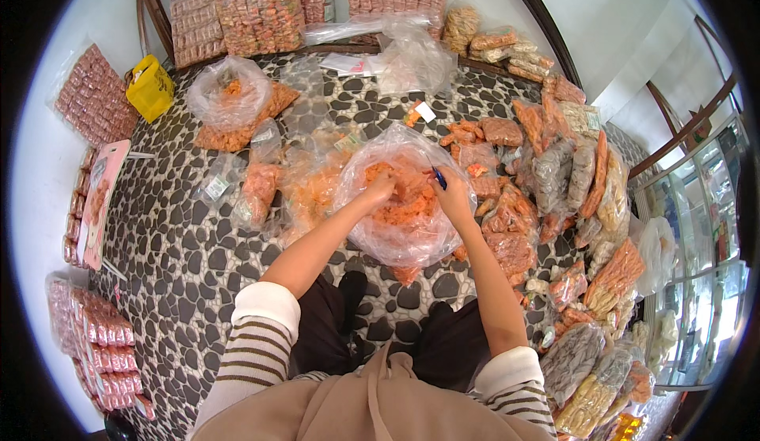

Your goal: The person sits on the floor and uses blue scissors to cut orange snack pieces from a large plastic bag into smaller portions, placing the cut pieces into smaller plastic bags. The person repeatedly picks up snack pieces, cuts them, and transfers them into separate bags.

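A large clear plastic bag (380,245) stands wide open on the floor in front of me, filled with orange shredded or crumbled snack food (409,212). My left hand (383,187) reaches inside it, fingers bent down at the food; whether they grip any is hidden. On the bag's right side, my right hand (450,188) holds a small dark-blue tool (439,177) with a thin end pointing away from me. Its exact kind is too small to tell. Left of the bag lie clear bags of orange food (309,185) and a labelled pack (259,185).
Packed snack bags (555,171) crowd the right side, near a glass display case (683,203). Another open bag (228,99) stands far left by a yellow bag (150,87). Loose plastic bags (415,61) lie ahead. Bundled packs (255,10) line the wall; a pink-edged folding table (107,203) stands left.
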`<action>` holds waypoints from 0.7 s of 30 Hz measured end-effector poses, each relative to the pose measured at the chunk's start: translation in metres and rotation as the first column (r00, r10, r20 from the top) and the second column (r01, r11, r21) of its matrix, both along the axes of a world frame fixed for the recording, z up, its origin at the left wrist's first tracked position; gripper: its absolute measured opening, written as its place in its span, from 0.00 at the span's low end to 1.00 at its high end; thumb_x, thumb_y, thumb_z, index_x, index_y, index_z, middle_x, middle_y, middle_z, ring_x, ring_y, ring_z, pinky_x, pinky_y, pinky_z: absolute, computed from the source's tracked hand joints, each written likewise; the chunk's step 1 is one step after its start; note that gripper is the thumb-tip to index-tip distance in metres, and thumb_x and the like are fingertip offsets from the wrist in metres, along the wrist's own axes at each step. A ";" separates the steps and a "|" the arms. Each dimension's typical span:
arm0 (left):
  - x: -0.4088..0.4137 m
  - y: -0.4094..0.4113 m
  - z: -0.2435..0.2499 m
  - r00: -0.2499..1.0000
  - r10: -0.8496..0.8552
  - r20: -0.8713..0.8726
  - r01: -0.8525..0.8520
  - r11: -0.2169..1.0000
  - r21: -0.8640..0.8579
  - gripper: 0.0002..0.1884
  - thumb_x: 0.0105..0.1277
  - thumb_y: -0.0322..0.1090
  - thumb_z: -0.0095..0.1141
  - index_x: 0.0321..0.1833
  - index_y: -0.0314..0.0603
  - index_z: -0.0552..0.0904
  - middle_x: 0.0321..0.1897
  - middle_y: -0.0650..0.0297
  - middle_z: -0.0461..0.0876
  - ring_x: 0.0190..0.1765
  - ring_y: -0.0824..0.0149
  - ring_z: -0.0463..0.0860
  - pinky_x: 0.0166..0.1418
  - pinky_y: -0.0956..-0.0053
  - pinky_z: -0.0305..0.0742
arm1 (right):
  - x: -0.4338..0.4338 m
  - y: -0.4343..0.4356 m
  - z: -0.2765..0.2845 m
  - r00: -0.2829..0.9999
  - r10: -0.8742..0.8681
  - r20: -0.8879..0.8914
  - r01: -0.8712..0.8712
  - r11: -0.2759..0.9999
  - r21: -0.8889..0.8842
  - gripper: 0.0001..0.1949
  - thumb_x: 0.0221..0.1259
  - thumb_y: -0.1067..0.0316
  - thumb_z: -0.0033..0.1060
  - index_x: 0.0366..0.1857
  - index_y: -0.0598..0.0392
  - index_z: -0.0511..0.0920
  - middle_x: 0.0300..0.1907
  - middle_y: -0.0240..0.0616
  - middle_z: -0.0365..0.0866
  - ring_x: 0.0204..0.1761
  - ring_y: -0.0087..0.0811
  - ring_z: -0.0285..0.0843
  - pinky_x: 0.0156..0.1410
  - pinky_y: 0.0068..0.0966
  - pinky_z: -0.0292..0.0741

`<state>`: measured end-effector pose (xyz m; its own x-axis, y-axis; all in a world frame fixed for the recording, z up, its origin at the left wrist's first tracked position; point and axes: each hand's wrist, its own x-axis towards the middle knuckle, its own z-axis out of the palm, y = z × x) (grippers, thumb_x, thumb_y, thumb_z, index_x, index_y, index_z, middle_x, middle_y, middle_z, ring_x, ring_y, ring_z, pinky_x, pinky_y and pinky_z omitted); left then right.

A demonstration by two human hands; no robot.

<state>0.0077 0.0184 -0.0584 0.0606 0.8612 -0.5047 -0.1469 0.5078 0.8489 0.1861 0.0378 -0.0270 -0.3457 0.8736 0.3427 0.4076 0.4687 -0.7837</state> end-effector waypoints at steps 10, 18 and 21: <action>-0.008 0.001 0.007 0.996 -0.063 0.064 0.064 0.998 -0.022 0.15 0.71 0.43 0.41 0.53 0.41 0.66 0.47 0.59 0.72 0.44 0.62 0.79 0.51 0.67 0.77 | -0.006 0.006 -0.005 0.987 -0.158 -0.005 0.157 0.975 0.157 0.08 0.48 0.73 0.64 0.33 0.59 0.78 0.30 0.43 0.77 0.31 0.41 0.77 0.37 0.30 0.72; -0.016 0.012 -0.012 0.999 -0.032 0.030 0.025 0.975 0.221 0.20 0.67 0.41 0.49 0.57 0.37 0.71 0.51 0.59 0.73 0.46 0.64 0.79 0.53 0.73 0.75 | -0.002 0.016 -0.020 0.940 -0.342 0.012 0.342 0.940 0.008 0.07 0.50 0.69 0.64 0.30 0.60 0.79 0.26 0.43 0.79 0.27 0.34 0.77 0.34 0.27 0.72; -0.014 0.013 -0.016 0.945 0.019 -0.326 0.138 0.881 0.452 0.17 0.65 0.39 0.53 0.51 0.35 0.77 0.45 0.59 0.78 0.44 0.67 0.80 0.48 0.75 0.74 | 0.000 0.018 -0.023 0.935 -0.353 0.029 0.354 0.933 -0.067 0.09 0.49 0.66 0.66 0.29 0.59 0.79 0.25 0.42 0.80 0.26 0.33 0.78 0.34 0.26 0.72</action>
